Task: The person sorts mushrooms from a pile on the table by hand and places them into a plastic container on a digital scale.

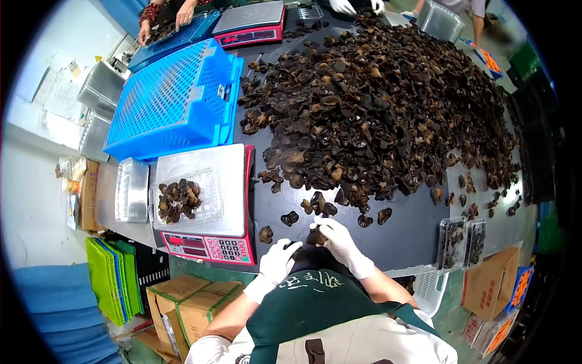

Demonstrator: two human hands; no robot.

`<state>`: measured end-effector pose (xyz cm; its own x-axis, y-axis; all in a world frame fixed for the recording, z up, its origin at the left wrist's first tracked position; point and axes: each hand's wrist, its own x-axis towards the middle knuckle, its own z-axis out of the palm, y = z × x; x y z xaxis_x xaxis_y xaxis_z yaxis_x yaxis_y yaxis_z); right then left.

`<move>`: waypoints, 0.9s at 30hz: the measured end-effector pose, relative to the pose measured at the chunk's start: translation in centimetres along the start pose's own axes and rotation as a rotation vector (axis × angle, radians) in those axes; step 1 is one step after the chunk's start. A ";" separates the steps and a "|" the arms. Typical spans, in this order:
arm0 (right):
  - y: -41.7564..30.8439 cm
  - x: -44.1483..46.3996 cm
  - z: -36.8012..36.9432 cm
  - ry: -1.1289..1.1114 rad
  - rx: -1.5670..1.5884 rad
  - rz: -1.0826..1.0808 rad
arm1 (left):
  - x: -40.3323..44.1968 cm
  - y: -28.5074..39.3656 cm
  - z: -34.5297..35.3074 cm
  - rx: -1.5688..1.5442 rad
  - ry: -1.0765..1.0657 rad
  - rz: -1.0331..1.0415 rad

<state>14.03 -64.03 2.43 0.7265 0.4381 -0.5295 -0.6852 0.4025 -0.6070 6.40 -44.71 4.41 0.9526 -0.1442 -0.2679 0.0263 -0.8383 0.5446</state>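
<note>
My left hand (279, 261), in a white glove, is at the table's near edge with thumb and fingers close together at a dark bit I cannot make out. Beside it, my right hand (339, 242), also gloved, grips a dark brown wood ear mushroom (315, 237). Just beyond lie loose wood ears (319, 205) and a single piece (290, 218). A large heap of wood ears (376, 109) covers much of the table. To the left, a scale (233, 182) carries a clear plastic tray (212, 191) with a small pile of wood ears (179, 200) in it.
An upturned blue crate (163, 97) stands behind the scale, next to stacked clear trays (131, 191). Another scale (251, 21) is at the back, near a co-worker's hands (185, 13). Filled clear boxes (451, 242) sit at the right edge. Cardboard boxes (188, 309) are below left.
</note>
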 end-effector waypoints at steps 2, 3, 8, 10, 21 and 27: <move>-1.3 -0.5 -0.2 -0.071 0.122 0.012 | 0.7 0.0 0.4 -0.121 0.021 -0.004; -1.9 -0.7 -0.1 -0.106 0.210 0.067 | 1.0 -0.1 0.8 -0.289 0.089 0.020; -2.1 -1.4 0.8 -0.121 0.383 0.143 | 1.0 1.3 -0.1 -0.869 0.076 -0.163; -2.1 -1.3 1.7 -0.121 0.346 0.119 | 0.1 1.2 -2.0 -0.861 0.128 -0.013; -2.7 3.3 20.0 -0.193 -0.647 -0.467 | -2.2 -9.2 -20.3 -0.273 0.786 0.104; 0.2 9.7 25.8 -0.304 -1.129 -0.811 | 0.9 -16.3 -22.3 0.105 0.638 0.313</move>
<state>19.55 -38.96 12.43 0.7526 0.6108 0.2462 0.4232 -0.1622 -0.8914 13.60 -19.47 13.02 0.9032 -0.0777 0.4222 -0.2759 -0.8586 0.4320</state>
